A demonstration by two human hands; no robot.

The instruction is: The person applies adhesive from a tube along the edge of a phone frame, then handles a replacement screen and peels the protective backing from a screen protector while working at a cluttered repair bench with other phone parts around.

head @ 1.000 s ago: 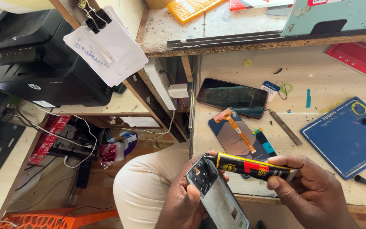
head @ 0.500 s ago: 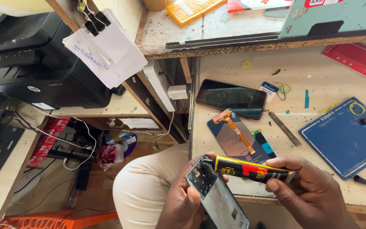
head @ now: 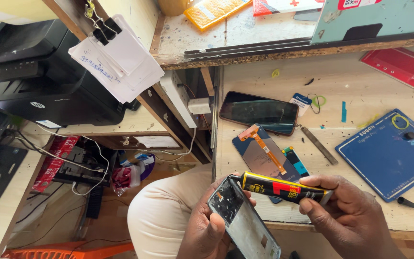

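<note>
Black-and-yellow glue tube (head: 283, 188), pinched in the right hand (head: 355, 216), meets the top corner of a phone frame (head: 243, 218) gripped by the left hand (head: 207, 230), tilted near the workbench (head: 360, 81) edge for access.

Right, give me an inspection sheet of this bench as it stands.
Surface: pale wooden bench, stained and scuffed, with a shelf above.
Job's things: phone frame, open side up; black-and-yellow glue tube, nozzle at the frame's top edge.
Clutter: dark phone; screen panel with orange flex; blue mat; metal tool; red card.
Grips: left hand holds the frame; right hand holds the tube.
Cables: white and black leads loose under the side desk.
Surroundings: black printer; clipped papers; orange crate on the floor.
</note>
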